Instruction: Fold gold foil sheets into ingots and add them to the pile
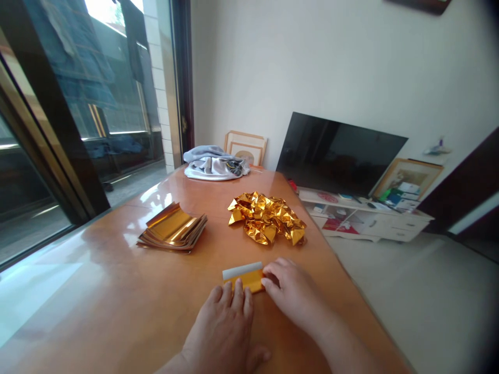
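Touching edges of gold sheet (250, 279), both hands (226, 323); wide tabletop (117, 296) leftward.

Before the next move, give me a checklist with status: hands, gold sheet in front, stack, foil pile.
1. Gold sheet on the table: ok.
2. Left hand fingers on the sheet: ok.
3. Right hand at the sheet's right end: ok; firm pinch: cannot tell.
4. Stack edges squared: not ok, uneven.
5. Foil pile apart from both hands: ok.

The left hand (228, 319) lies palm-down, the right hand (294, 288) half-curled.
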`<state>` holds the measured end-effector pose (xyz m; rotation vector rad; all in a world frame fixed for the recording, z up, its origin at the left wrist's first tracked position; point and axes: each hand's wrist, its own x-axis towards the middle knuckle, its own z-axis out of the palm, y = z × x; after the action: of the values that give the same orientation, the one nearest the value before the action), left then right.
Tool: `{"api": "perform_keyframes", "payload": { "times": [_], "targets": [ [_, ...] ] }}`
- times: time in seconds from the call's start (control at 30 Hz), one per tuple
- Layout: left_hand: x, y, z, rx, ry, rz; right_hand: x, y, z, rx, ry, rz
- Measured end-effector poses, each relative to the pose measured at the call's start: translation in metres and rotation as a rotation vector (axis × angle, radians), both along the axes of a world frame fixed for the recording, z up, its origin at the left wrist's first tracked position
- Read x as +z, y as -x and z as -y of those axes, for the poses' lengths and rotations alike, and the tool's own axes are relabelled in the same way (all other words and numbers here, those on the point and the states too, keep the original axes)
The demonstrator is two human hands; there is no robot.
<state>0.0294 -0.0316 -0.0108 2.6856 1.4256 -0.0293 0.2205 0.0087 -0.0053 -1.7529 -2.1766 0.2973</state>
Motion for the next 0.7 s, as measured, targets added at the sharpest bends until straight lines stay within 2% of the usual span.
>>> {"api": "perform_keyframes", "payload": {
  "times": [0.27,0.5,0.7],
  "targets": [
    [0.0009,-0.001,0.0003,-0.007,-0.03,-0.035,0.0016,-0.0003,0.002,0.046,-0.01,0.031],
    [0.0068,0.0018,-0.0012,-0.028,0.003,-0.024,0.0021,0.0,0.0033,0.049,0.017,0.053],
    [0.0015,0.0049,-0.0038,-0.034,0.015,0.003,0.003,-0.0004,0.0027,0.038,0.018,0.06]
  ]
}}
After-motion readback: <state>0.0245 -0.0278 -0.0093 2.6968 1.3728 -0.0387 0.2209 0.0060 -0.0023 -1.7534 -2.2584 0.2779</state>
